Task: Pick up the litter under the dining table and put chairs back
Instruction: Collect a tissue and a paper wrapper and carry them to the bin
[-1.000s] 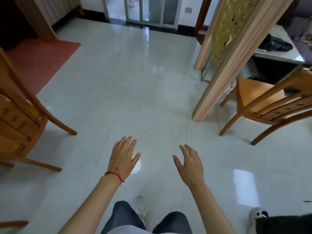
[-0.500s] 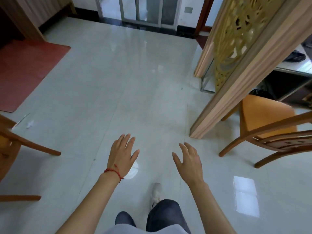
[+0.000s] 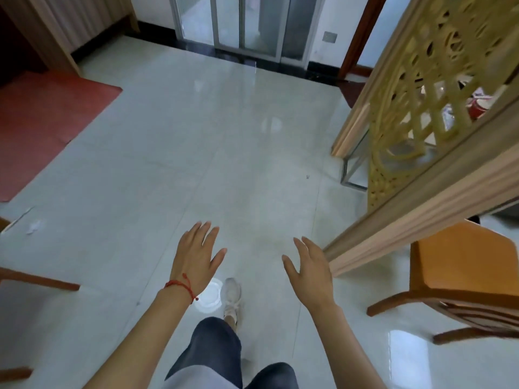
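My left hand [image 3: 196, 256], with a red string at the wrist, and my right hand [image 3: 309, 266] are both held out over the pale tiled floor, fingers spread, holding nothing. Small white scraps of litter [image 3: 33, 226] and a thin stick-like piece [image 3: 17, 219] lie on the floor at the far left. A wooden chair with an orange seat [image 3: 463, 265] stands at the right, beside the screen. At the left edge only the legs of another wooden chair [image 3: 42, 280] show. The dining table is not in view.
A carved gold lattice screen in a wooden frame [image 3: 415, 214] slants along the right. A red mat [image 3: 42, 122] covers the floor at the left. Sliding glass doors [image 3: 241, 23] close the far end. My shoe [image 3: 231, 294] steps beside a bright reflection on the tiles.
The view has moved forward and lifted. The left chair has slid almost out of sight, the litter at the left has come into view, and my foot has stepped ahead. Both hands stay open.
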`<state>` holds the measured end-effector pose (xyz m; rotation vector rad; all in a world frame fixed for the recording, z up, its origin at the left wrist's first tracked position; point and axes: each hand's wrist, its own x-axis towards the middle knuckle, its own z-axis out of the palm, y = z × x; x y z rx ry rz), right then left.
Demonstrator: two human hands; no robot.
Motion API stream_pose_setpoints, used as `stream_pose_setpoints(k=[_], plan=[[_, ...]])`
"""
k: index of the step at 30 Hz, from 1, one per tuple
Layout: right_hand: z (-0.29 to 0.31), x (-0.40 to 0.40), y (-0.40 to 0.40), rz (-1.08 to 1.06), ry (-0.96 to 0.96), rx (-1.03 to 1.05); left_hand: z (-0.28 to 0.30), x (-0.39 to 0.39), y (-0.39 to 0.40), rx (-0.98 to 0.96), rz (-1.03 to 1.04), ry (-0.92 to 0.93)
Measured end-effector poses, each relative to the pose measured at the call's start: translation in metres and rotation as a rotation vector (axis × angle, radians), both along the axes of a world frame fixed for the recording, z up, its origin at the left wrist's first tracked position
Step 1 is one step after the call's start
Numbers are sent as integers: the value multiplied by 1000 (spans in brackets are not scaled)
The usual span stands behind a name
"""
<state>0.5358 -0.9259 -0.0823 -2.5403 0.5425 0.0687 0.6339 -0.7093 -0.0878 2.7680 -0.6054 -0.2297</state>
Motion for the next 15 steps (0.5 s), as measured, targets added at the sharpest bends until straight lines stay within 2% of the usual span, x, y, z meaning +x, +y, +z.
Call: stream_pose_setpoints(k=[6,15], plan=[[-2,109,-26,2,-1,-18,-12,103,-31,-28,-6,17],[12,263,-38,59,-9,-56,2,254,-40,-59,58,-13]])
